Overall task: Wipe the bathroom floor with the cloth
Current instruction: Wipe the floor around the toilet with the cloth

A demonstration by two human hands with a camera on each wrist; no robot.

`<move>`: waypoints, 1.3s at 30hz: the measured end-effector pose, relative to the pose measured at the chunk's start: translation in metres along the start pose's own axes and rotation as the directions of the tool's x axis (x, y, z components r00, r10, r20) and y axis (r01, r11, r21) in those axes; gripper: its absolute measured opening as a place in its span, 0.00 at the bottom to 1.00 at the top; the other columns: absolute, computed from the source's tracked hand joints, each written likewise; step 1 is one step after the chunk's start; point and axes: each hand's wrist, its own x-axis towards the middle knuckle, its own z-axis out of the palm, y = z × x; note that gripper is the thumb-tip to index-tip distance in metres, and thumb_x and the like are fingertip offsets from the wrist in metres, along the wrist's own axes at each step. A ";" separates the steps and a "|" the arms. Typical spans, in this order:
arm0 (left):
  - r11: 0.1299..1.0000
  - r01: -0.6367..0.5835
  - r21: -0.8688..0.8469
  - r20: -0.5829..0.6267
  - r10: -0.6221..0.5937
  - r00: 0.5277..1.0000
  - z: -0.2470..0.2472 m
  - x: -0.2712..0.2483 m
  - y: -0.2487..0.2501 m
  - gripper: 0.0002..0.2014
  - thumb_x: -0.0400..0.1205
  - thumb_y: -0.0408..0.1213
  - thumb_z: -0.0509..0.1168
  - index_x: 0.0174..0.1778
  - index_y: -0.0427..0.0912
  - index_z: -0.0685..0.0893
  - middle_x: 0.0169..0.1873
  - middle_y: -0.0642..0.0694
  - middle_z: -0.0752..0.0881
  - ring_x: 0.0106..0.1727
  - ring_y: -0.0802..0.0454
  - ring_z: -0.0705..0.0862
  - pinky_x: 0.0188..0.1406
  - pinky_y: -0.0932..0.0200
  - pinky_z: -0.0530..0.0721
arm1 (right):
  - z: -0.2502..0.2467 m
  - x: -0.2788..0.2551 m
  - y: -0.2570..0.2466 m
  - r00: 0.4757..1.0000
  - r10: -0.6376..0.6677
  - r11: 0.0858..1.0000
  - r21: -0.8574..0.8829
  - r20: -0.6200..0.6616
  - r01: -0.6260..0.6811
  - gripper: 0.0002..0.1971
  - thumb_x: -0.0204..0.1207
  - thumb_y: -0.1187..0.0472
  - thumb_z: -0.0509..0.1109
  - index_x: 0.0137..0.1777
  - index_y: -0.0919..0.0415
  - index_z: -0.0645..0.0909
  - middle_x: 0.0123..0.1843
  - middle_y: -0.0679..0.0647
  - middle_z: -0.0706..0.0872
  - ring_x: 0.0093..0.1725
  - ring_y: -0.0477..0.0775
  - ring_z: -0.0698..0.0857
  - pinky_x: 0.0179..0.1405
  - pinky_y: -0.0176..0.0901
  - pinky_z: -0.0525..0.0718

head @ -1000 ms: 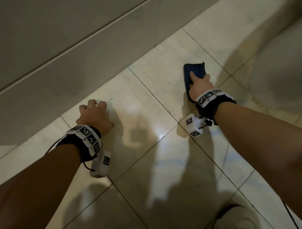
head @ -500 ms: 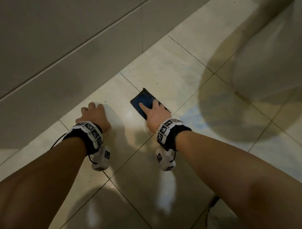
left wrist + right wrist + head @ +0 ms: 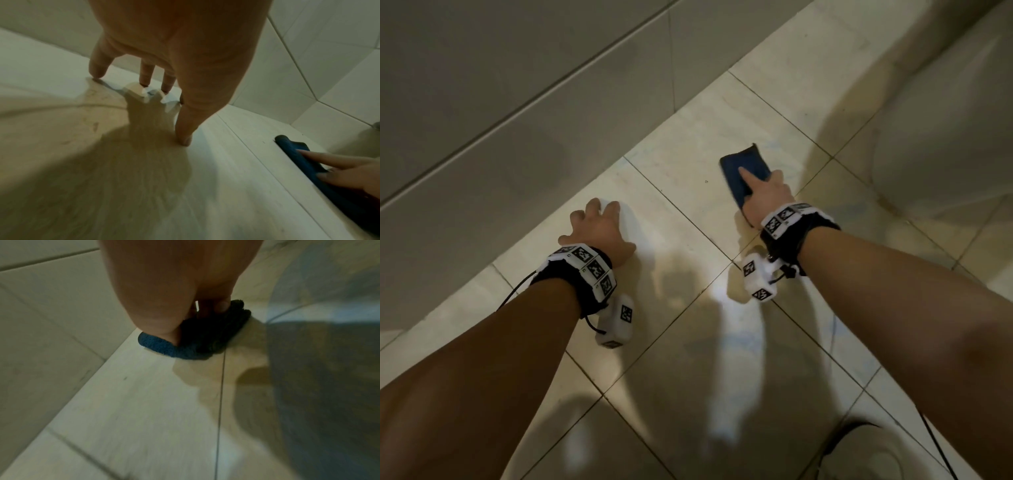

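A folded dark blue cloth [image 3: 739, 168] lies flat on the pale tiled floor [image 3: 688, 342]. My right hand [image 3: 755, 180] presses down on it with straight fingers, the index finger pointing along its top. The left wrist view shows the cloth [image 3: 296, 154] at the right with the right hand's fingers [image 3: 329, 160] laid across it. In the right wrist view the palm covers most of the cloth [image 3: 162, 347]. My left hand [image 3: 599, 216] is braced on the floor to the left of the cloth, with its spread fingertips [image 3: 96, 73] and thumb touching the tile and nothing held.
A grey tiled wall [image 3: 517, 102] meets the floor just beyond both hands. A large rounded white fixture [image 3: 945, 137] stands at the right, close to the cloth. A pale shoe [image 3: 859, 452] shows at the bottom right. Shadows cross the glossy tiles.
The right hand slid the cloth left toward the left hand half a second ago and has now slid it back to the right. The left hand stayed braced on the floor.
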 end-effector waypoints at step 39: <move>1.000 0.003 0.029 0.017 -0.003 1.000 0.003 0.007 -0.005 0.46 0.75 0.58 0.71 0.84 0.59 0.52 0.84 0.50 0.50 0.82 0.41 0.54 0.63 0.38 0.77 | 0.044 -0.006 -0.120 0.884 -0.466 0.858 -0.228 0.028 0.459 0.26 0.88 0.51 0.55 0.84 0.36 0.58 0.69 0.59 0.67 0.62 0.62 0.75 0.49 0.50 0.77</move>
